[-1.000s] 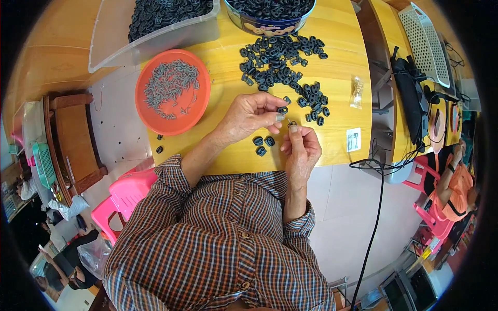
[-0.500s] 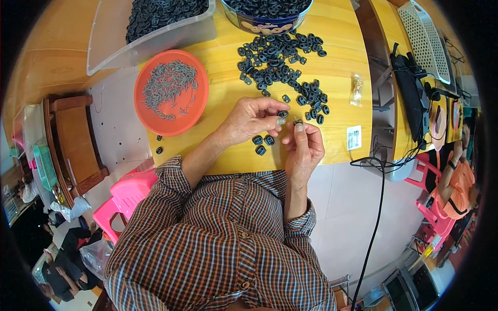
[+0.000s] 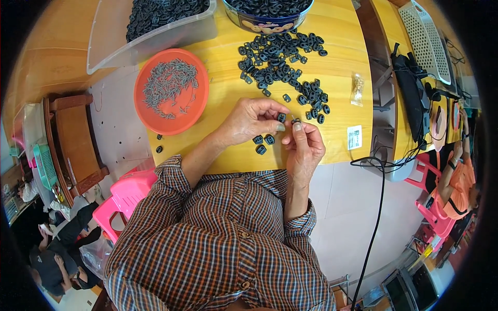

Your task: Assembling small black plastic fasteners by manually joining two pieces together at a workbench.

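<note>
Yellow table (image 3: 342, 93) | both hands pinch small black parts: left (image 3: 249, 120), right (image 3: 305, 147) | axis unclear

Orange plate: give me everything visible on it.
The orange plate is round, shallow and plastic-looking, with a low raised rim. It lies flat on the yellow table, near its left edge, just below a clear bin. A loose heap of small grey metal pins fills its upper middle, and a few lie scattered. Neither hand touches it; the left hand is nearest.
</note>
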Available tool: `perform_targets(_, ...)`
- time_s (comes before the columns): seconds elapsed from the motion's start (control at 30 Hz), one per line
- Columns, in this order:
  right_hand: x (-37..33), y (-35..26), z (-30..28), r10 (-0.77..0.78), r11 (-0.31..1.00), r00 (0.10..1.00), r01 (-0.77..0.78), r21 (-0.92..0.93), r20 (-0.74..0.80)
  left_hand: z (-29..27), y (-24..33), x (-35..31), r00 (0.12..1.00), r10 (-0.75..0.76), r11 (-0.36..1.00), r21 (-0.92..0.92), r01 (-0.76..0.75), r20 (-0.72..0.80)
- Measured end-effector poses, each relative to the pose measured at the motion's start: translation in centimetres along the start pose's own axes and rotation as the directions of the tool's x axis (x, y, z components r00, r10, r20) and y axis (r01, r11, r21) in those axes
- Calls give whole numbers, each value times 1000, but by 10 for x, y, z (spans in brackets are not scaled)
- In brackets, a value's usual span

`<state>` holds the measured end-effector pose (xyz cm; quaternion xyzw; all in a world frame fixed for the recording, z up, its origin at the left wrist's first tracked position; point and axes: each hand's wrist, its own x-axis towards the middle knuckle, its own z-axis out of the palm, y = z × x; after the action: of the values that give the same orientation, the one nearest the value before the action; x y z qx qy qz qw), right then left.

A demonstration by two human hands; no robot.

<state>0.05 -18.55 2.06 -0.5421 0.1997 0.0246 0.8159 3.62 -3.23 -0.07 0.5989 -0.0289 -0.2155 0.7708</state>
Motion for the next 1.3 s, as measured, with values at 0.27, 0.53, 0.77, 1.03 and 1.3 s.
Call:
perform_targets(0.27, -4, -2, 0, 30, 995, 999, -25, -97, 45, -5, 8, 1, 997, -66, 974, -213, 74, 43)
perform_targets(0.53, -4, -4, 0, 42, 993, 998, -37, -109, 42, -6, 7, 1, 998, -50, 986, -155, 57, 48)
perform_targets(0.77, -3, 1, -2, 35, 993, 999, -31, -116, 30, -5, 7, 0, 999, -25, 994, -106, 29, 40)
perform_targets(1.03, -3, 1, -1, 23, 990, 999, -19, -138, 27, -5, 7, 0, 998, -29, 997, -71, 33, 56)
perform_targets(1.3, -4, -1, 1, 36, 990, 999, -31, -138, 36, -4, 7, -1, 997, 12, 999, 32, -15, 70)
